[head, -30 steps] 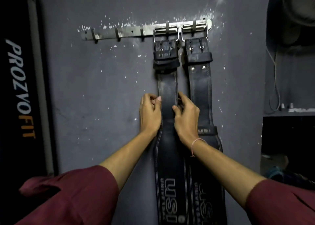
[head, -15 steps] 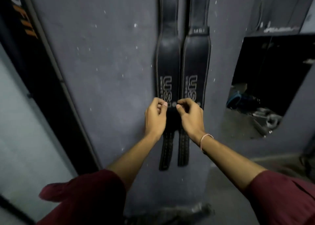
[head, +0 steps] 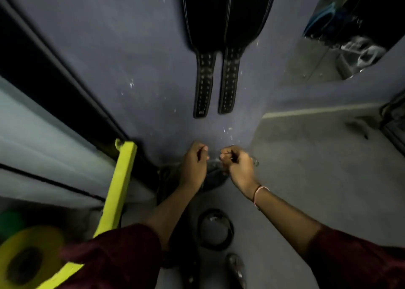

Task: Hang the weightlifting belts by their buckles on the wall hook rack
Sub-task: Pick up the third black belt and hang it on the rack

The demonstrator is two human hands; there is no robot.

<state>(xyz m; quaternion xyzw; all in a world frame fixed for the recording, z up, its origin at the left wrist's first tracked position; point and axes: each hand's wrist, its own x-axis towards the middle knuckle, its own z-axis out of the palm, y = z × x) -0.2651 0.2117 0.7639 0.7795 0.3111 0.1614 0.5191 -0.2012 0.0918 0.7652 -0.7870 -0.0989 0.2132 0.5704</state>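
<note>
Both hands have gone down from the hanging belts to the foot of the wall. Nearest, one coiled belt [head: 215, 229] lies on the floor [head: 317, 168]. Beyond it, the left hand [head: 195, 166] and the right hand [head: 237, 166] are curled; whether their grip holds the dark belt [head: 213, 177] beneath them, I cannot tell. Farther up, two belts [head: 205, 80] hang side by side on the wall [head: 131, 47], apart from the hands.

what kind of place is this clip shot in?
Most likely a gym. Two black leather weightlifting belts hang on a grey wall, a yellow round weight plate leans on a yellow metal frame, and more dark gear lies on the floor.
</note>
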